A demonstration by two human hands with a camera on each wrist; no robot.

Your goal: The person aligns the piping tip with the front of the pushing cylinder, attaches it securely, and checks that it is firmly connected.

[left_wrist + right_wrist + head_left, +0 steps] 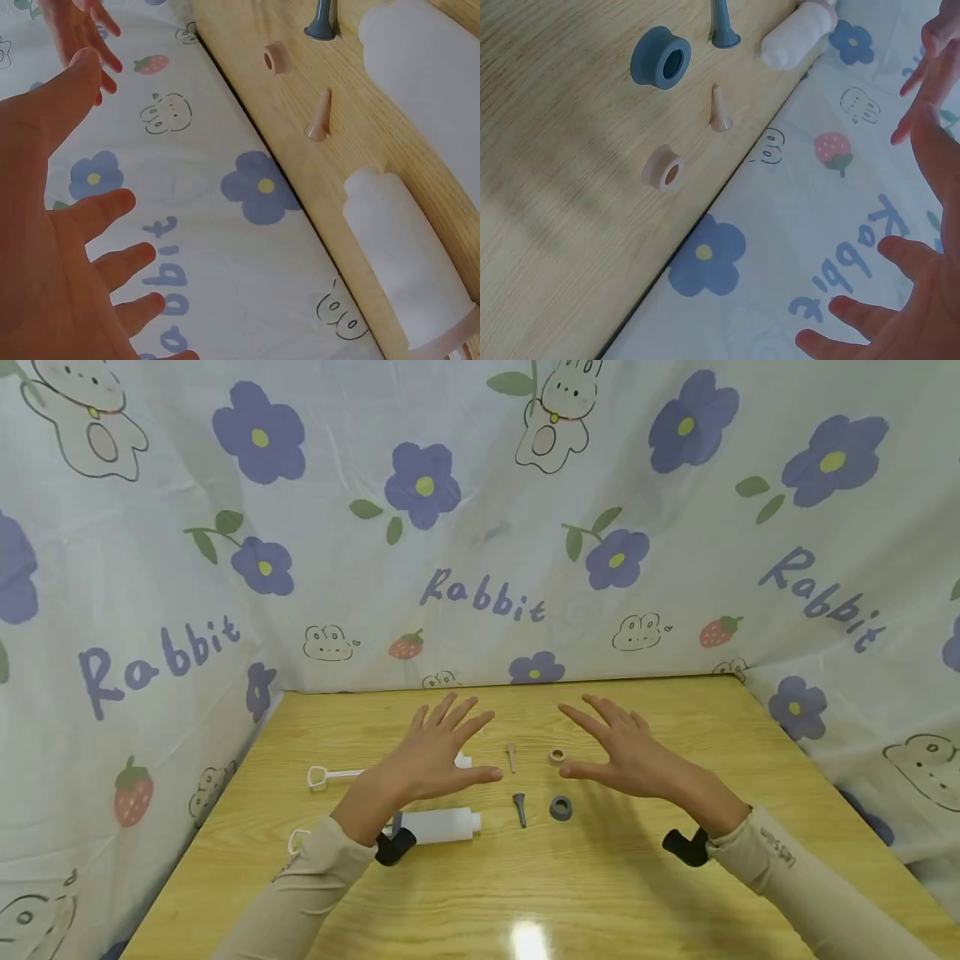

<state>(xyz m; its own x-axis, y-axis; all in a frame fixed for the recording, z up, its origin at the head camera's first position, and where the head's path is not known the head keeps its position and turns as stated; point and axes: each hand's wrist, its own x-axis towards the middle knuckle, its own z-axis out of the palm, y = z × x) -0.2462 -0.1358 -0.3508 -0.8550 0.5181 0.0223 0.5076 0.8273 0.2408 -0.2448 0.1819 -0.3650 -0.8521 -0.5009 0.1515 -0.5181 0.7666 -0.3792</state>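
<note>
My left hand (426,762) is held above the table, fingers spread and nothing in them. Below it lie two white bottle-like tubes on their sides: a larger tube (442,825) with a dark collar, and a smaller tube (401,251) with a beige collar, partly hidden by the hand. White looped handles (318,777) reach out to their left. My right hand (637,756) is raised likewise, fingers apart and holding nothing. Between the hands lie a beige cone nozzle (512,758), a dark grey cone nozzle (520,810), a beige ring (654,166) and a dark grey ring (555,816).
The wooden table (630,893) ends at the back against a white curtain (480,643) printed with purple flowers and rabbits. This cloth also hangs along both sides. Each wrist wears a black camera mount (396,845).
</note>
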